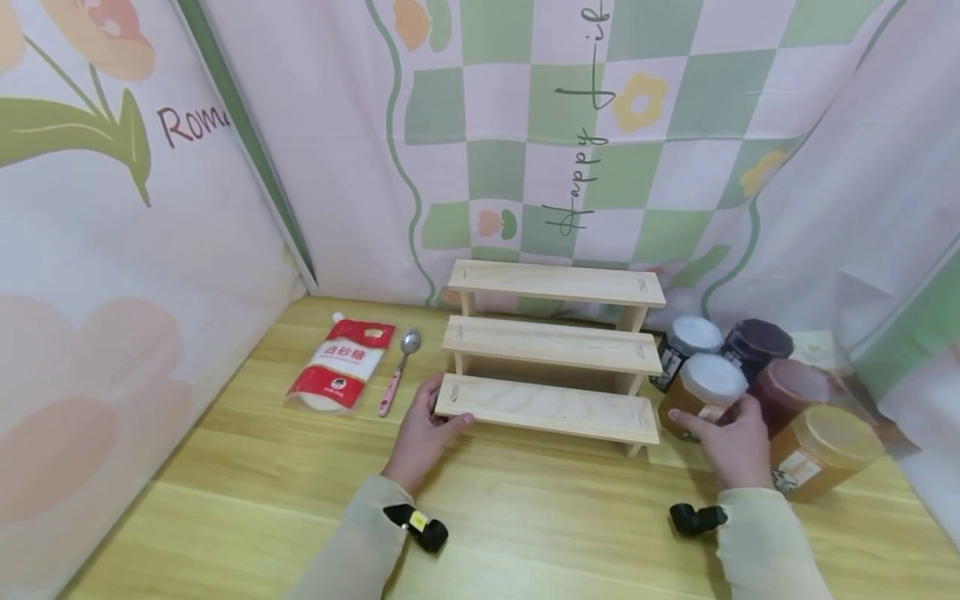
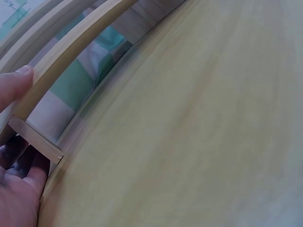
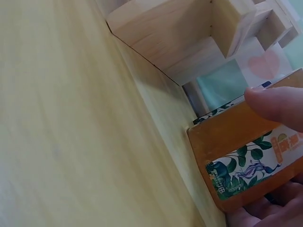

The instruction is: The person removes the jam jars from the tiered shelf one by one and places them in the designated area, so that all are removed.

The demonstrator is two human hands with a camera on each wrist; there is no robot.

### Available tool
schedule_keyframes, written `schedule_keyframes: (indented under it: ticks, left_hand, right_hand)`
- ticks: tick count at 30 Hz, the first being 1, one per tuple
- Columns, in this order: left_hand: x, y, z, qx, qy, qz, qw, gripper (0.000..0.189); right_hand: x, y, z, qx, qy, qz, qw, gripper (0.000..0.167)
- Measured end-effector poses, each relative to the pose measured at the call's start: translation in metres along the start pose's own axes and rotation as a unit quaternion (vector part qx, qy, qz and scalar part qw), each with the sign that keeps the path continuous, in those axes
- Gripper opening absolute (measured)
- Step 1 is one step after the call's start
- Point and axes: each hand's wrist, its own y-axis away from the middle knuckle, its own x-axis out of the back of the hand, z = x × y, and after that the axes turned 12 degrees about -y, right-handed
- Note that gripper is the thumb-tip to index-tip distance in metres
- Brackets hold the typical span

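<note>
- The wooden table (image 1: 525, 517) is big and yellow, with flowery cloth walls (image 1: 675, 125) all around it.
- A wooden step shelf (image 1: 551, 346) with three steps stands in the middle of the table, toward the back.
- The left hand (image 1: 422, 433) holds the left end of the lowest step. The thumb sits on top and the fingers curl under the board. The left wrist view shows the thumb tip (image 2: 16, 82) pressed on the wood.
- The right hand (image 1: 731, 446) grips an amber jar with a white lid (image 1: 705, 392). This jar stands on the table just beside the right end of the shelf. In the right wrist view the thumb (image 3: 274, 106) lies on the orange side of the jar, above a label with green leaves, and the fingers wrap around below.
- Four more jars stand close together near it: one with a white lid (image 1: 686, 342) behind, a dark purple one (image 1: 757, 346), a dark red one (image 1: 791, 392), and an orange one with a yellow lid (image 1: 821, 450) at the front right.
- A red and white bag of sugar (image 1: 339, 375) lies flat on the table, left of the shelf.
- A spoon with a pink handle (image 1: 397, 371) lies between the bag and the shelf, close to the left hand.
</note>
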Motion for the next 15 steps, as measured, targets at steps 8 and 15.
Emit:
schedule_keyframes:
  ticks: [8, 15]
  left_hand:
    - [-0.001, 0.001, 0.002, 0.003, 0.003, 0.0, 1.0, 0.091]
    - [0.0, 0.01, -0.006, 0.021, 0.01, 0.018, 0.9996, 0.091]
  right_hand:
    - [0.001, 0.0, 0.002, -0.002, 0.016, -0.014, 0.9998, 0.103]
    - [-0.004, 0.012, 0.015, -0.006, 0.018, -0.031, 0.9994, 0.098]
